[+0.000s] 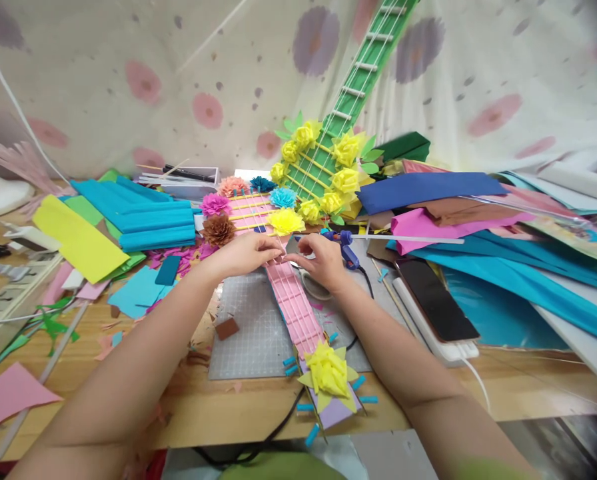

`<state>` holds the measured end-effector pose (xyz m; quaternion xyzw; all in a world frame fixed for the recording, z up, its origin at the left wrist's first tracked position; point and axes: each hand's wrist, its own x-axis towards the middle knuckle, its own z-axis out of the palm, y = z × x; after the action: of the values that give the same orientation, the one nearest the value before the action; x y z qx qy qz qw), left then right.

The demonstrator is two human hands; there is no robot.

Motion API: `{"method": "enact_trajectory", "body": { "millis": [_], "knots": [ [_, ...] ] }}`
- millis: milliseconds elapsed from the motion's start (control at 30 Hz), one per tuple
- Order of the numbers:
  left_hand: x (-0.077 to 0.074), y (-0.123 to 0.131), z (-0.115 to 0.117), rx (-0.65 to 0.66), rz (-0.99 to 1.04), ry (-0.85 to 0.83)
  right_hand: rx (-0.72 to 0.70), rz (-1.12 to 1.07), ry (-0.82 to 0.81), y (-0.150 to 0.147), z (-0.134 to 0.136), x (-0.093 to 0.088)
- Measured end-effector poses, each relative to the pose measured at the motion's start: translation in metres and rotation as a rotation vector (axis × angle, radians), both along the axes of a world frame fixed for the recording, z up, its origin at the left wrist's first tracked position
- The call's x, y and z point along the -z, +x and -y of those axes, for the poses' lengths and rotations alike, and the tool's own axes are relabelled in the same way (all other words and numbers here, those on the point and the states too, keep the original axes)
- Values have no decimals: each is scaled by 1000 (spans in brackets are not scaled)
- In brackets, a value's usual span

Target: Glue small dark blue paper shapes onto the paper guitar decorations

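Note:
A pink paper guitar [293, 300] lies with its neck pointing toward me, strung with pale strings. Paper flowers ring its body, and a yellow flower [328, 373] sits on its head end. My left hand [251, 253] and my right hand [321, 259] meet over the upper neck, fingertips pinched close together. What they hold, if anything, is too small to make out. Behind stands a green paper guitar [313, 167] trimmed with yellow flowers. A blue glue gun [347, 248] lies just beyond my right hand.
A grey cutting mat [248, 347] lies under the guitar. Folded blue paper [143, 213] and a power strip [13, 300] are at the left. At the right are a phone [436, 300], a white power bank [413, 313] and piled coloured paper [528, 260]. A black cable crosses the front edge.

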<state>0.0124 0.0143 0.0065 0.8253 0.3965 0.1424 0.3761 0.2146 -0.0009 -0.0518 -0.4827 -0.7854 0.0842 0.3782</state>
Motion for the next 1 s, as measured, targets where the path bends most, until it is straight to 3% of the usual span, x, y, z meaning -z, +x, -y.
{"method": "enact_trajectory", "body": {
  "millis": [200, 533, 667, 767, 867, 1000],
  "knots": [
    [-5, 2, 4, 5, -76, 18, -37, 62, 14, -4, 3, 4],
    [-17, 18, 21, -168, -344, 343, -44, 41, -27, -11, 5, 2],
    [-18, 7, 7, -347, -271, 437, -30, 7, -37, -11, 4, -1],
    [-20, -9, -10, -457, -283, 392, -30, -1, -36, -7, 2, -5],
    [-22, -24, -25, -486, -303, 285, -14, -11, -21, -2, 0, -7],
    [-21, -31, -34, -483, -364, 262, 24, -88, -90, 6, -4, -8]
  ]
}}
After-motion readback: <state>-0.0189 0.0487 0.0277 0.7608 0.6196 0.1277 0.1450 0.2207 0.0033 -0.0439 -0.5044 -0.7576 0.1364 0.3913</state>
